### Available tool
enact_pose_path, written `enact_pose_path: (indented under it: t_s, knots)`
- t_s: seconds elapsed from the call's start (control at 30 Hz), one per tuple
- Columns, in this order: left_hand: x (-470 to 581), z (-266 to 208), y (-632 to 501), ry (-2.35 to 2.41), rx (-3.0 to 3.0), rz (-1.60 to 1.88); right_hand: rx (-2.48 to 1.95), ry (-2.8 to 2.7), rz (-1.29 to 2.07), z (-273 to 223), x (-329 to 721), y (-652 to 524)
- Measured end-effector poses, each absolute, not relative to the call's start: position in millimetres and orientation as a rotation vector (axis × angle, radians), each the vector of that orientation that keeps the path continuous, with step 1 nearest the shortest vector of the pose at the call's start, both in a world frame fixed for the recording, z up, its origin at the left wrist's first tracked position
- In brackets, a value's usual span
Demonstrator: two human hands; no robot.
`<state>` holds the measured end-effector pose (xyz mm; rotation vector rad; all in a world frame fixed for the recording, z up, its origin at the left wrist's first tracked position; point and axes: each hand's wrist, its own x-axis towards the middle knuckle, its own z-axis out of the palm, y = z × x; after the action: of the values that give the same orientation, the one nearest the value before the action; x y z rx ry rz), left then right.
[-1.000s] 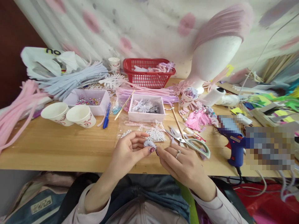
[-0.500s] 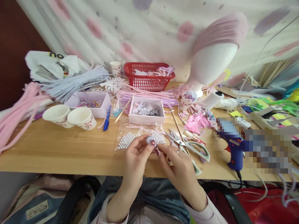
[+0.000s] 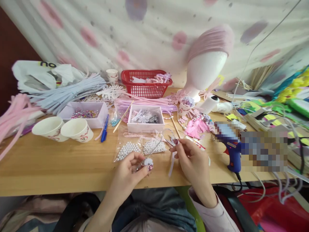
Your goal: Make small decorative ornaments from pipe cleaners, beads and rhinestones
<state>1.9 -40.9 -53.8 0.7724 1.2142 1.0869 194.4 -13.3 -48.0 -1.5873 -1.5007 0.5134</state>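
Observation:
My left hand (image 3: 129,172) is closed around a small pale blue-grey fluffy flower (image 3: 148,161), pinched between thumb and fingers. From it a thin silvery strand (image 3: 156,145) curves up over the pearls and bends round toward my right hand (image 3: 193,159). The right thumb and forefinger are pinched together at the far end of that strand. Behind those fingers lie the scissors (image 3: 170,140), mostly hidden by the hand. A lilac strip (image 3: 172,165) lies just left of the right hand. Two clear bags of white pearl beads (image 3: 129,150) rest in front of my hands.
A white box (image 3: 145,128) of trimmings stands behind the pearls, with a red basket (image 3: 147,90) farther back. Two paper cups (image 3: 76,130) and a blue pen (image 3: 104,129) are on the left. On the right are a blue glue gun (image 3: 233,154) and a white mannequin head (image 3: 205,69).
My hands have moved apart from being together at the flower. The left keeps the flower, while the right has drawn the silvery strand out to the right. The view has shifted a little.

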Motion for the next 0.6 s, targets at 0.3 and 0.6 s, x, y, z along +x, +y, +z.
enact_pose_path:
  t_s: [0.3, 0.6]
  knots:
    - [-21, -63, -49, 1.195, 0.559, 1.258, -1.839, -1.441, 0.265, -44, 220, 4]
    - [14, -51, -45, 1.023, 0.784, 1.258, -1.181, -1.658, 0.876, -31, 189, -45]
